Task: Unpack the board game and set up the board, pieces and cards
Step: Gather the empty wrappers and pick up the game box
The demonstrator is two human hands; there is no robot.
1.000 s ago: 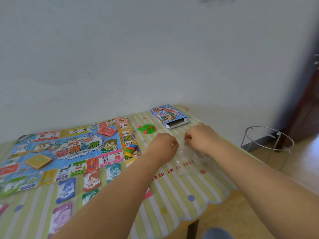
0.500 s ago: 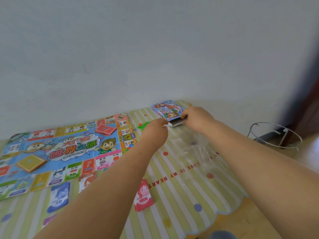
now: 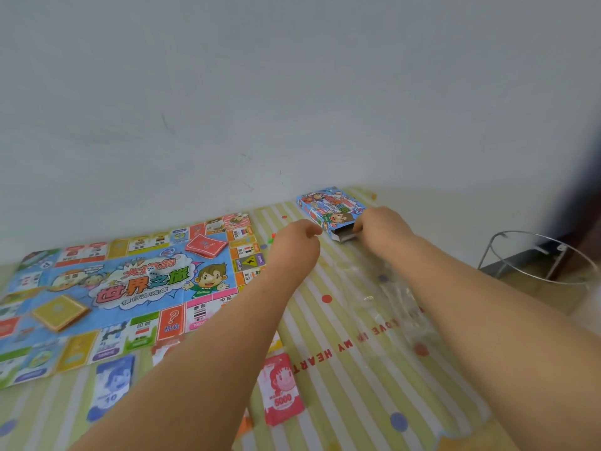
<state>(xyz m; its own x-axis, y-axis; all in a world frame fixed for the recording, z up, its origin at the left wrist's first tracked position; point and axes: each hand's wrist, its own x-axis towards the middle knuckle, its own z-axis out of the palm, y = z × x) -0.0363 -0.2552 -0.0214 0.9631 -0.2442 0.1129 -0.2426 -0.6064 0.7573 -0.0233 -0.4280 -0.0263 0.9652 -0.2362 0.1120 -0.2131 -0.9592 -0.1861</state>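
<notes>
Lying before the box (image 3: 328,206), clear plastic wrap (image 3: 392,296) sits crumpled.

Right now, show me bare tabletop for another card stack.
Striped tablecloth between the red 5000 note and the near right edge is bare. A narrower strip runs between the left forearm and the clear wrapper. Crowded: the board with notes along its near edge, and the game box between left hand and right hand.
</notes>
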